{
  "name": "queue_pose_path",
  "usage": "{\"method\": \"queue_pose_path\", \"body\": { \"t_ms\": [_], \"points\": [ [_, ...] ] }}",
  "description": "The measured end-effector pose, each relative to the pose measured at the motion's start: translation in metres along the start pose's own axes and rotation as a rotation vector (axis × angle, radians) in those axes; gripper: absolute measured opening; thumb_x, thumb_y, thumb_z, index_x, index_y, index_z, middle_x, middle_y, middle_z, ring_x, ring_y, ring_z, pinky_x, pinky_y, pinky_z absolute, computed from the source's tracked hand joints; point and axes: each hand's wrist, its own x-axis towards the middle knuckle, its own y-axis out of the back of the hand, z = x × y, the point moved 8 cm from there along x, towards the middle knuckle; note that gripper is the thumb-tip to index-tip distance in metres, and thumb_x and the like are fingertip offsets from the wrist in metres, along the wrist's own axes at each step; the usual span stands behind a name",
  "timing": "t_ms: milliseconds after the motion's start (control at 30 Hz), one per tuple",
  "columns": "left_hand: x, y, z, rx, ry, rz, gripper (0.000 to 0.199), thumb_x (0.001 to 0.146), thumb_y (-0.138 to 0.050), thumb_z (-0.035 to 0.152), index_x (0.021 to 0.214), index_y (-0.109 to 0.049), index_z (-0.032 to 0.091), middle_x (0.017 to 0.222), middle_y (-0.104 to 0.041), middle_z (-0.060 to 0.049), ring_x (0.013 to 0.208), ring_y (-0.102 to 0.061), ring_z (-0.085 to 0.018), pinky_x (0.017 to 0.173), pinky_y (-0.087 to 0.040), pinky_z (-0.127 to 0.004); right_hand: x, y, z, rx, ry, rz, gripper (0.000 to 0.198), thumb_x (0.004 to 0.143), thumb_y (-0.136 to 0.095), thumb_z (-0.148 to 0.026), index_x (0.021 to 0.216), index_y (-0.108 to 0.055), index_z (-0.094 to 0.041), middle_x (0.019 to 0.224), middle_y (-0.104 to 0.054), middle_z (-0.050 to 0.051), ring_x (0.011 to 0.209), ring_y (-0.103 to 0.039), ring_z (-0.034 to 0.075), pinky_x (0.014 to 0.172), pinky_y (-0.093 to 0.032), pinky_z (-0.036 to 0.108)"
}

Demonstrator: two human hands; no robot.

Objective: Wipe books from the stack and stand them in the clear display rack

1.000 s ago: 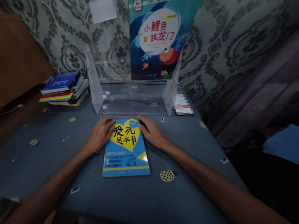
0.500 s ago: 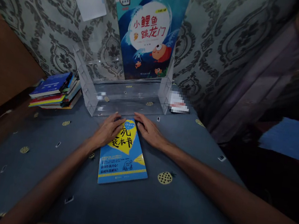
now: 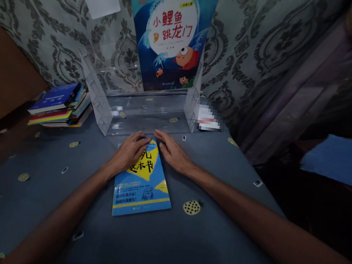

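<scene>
A blue and yellow paperback book (image 3: 141,192) lies flat on the table, its cover facing up with dark Chinese lettering. My left hand (image 3: 132,150) rests over the book's upper left part, fingers stretched out and covering some of the title. Along the upper right edge of the same book is my right hand (image 3: 173,152), its fingers extended and its fingertips near the top corner. Both hands are open and neither grips the book. Just beyond the fingertips stands a clear acrylic rack (image 3: 103,113).
A teal picture book (image 3: 173,31) with fish on it stands upright in the rack. Several books (image 3: 57,104) are stacked at the left. A blurred-out white item (image 3: 209,118) lies right of the rack. Blue cloth (image 3: 342,162) is at the far right. Patterned wall covering (image 3: 241,40) rises behind.
The view has shifted slightly, so everything appears a little further left. Both hands keep nearly the same place on and beside the book.
</scene>
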Motion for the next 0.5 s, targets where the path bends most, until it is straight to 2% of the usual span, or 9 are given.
{"method": "queue_pose_path", "body": {
  "t_ms": [233,400,500],
  "points": [
    [-0.001,0.001,0.004,0.038,0.022,0.018,0.033,0.100,-0.045,0.024,0.123,-0.069,0.021,0.122,-0.066,-0.011,0.126,-0.055,-0.027,0.108,-0.047,-0.046,0.000,0.001,-0.003,-0.040,-0.010,-0.029,0.049,0.095,-0.038,-0.018,0.143,-0.048,-0.022,0.131,-0.068,0.008,0.129,-0.058,0.023,0.112,-0.044,0.049],
    [-0.002,0.001,0.004,0.045,0.004,0.031,0.034,0.100,-0.045,0.024,0.124,-0.068,0.018,0.123,-0.065,-0.013,0.125,-0.056,-0.027,0.109,-0.047,-0.045,-0.003,0.008,-0.011,0.030,-0.012,0.022,0.041,0.094,-0.047,-0.024,0.133,-0.058,-0.021,0.109,-0.076,0.007,0.117,-0.066,0.025,0.104,-0.049,0.046],
    [-0.003,0.002,0.004,0.043,-0.026,0.049,0.033,0.100,-0.045,0.024,0.123,-0.068,0.020,0.122,-0.065,-0.012,0.123,-0.057,-0.026,0.107,-0.048,-0.047,-0.004,0.006,-0.013,0.068,0.021,0.018,0.042,0.094,-0.046,-0.023,0.135,-0.055,-0.021,0.111,-0.075,0.008,0.115,-0.066,0.024,0.103,-0.050,0.046]
  ]
}}
